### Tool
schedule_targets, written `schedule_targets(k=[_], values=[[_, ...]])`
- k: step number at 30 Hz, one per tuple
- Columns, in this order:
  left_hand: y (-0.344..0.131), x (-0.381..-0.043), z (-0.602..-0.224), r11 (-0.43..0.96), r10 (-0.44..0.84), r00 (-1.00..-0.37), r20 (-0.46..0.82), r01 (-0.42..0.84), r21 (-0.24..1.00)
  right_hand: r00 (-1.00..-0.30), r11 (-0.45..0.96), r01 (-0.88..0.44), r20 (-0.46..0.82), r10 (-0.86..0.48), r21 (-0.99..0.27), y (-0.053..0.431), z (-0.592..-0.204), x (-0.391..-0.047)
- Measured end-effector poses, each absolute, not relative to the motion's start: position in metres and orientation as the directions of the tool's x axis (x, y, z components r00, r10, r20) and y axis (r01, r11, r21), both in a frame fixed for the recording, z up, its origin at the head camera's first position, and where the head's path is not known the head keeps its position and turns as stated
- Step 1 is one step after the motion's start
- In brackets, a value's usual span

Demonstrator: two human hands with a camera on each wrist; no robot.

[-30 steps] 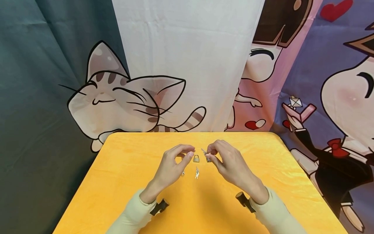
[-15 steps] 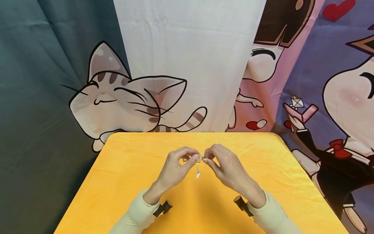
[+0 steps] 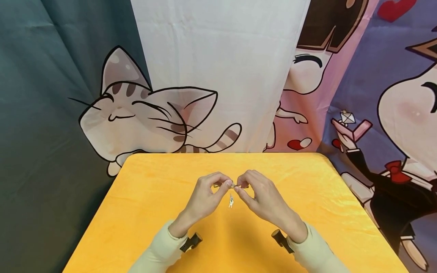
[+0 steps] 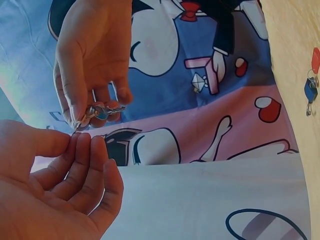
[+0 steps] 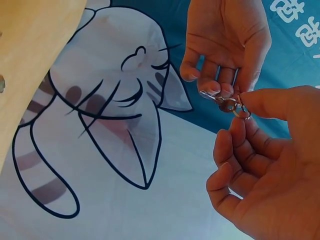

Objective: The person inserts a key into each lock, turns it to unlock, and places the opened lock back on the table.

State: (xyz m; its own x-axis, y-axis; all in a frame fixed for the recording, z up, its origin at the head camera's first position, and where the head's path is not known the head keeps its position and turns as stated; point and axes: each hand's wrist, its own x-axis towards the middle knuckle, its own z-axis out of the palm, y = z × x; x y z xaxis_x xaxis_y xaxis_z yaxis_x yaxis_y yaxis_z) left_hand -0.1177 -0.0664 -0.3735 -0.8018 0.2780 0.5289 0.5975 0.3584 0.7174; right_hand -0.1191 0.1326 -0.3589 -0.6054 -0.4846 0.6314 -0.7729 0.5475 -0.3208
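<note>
The left hand [image 3: 206, 196] and right hand [image 3: 268, 197], nearly closed, both pinch a ring of keys [image 5: 228, 105]. Another key bunch [image 3: 231, 202] lies nearby on the tabletop [image 3: 153, 182].

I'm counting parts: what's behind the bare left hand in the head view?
Behind the left hand lies the yellow cloth tabletop; a small brass-coloured piece shows through the gap beside the thumb. Its full shape, and anything wholly behind the hand, is covered.
</note>
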Motion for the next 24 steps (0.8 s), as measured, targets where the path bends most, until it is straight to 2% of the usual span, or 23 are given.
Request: schedule_targets(k=[6,24], values=[[-0.0658,-0.1181,-0.3728,0.350,0.281,-0.792,0.542,0.610,0.711,-0.637,0.539,-0.755,0.616,-0.463,-0.374,0.1310,-0.3604,-0.1189],[-0.0683,-0.1191,-0.3735,0.300,0.269,-0.794,0.545,0.607,0.736,-0.639,0.500,-0.763,0.594,-0.489,-0.408,0.1271,-0.3650,-0.1165]])
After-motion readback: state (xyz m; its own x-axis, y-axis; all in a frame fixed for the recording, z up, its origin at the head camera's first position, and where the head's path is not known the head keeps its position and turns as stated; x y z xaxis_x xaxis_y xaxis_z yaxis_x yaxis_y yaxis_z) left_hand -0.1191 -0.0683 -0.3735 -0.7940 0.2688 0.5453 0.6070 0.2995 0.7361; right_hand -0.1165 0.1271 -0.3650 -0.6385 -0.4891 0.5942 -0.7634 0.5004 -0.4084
